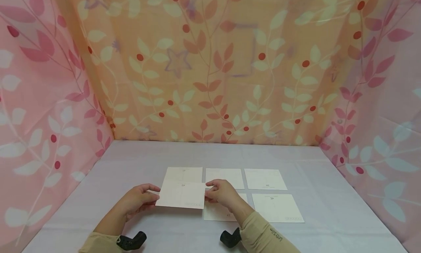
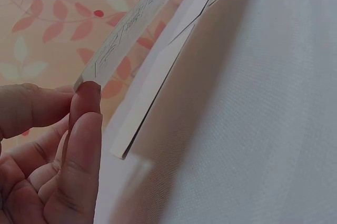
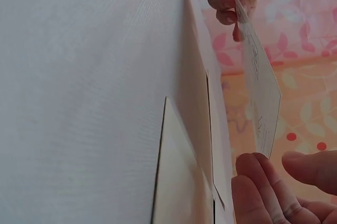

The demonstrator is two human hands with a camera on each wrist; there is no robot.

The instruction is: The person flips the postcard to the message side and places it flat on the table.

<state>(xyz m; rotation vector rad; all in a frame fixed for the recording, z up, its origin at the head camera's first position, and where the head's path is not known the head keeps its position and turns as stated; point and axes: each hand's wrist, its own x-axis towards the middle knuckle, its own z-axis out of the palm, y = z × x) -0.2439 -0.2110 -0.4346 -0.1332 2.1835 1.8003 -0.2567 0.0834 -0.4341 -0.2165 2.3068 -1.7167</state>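
Observation:
A cream postcard point(image 1: 181, 196) is held up over the table, its plain back with a small printed mark and faint line facing up. Dark line drawing shows on its other side in both wrist views. My left hand point(image 1: 139, 200) pinches its left edge between thumb and finger. At the opposite edge, the fingertips of my right hand point(image 1: 225, 194) touch the card, and the thumb stands slightly off it in the right wrist view. Behind, partly covered, lies another postcard point(image 1: 184, 174). My right hand and forearm overlap a front-row postcard point(image 1: 218, 212).
More postcards lie flat: a back-middle one point(image 1: 227, 176), a back-right one point(image 1: 264, 179) and a front-right one point(image 1: 277, 208). A pale cloth covers the table point(image 1: 329, 194). Leaf-patterned curtains point(image 1: 210, 81) enclose the back and sides. Black devices point(image 1: 131, 241) sit at both wrists.

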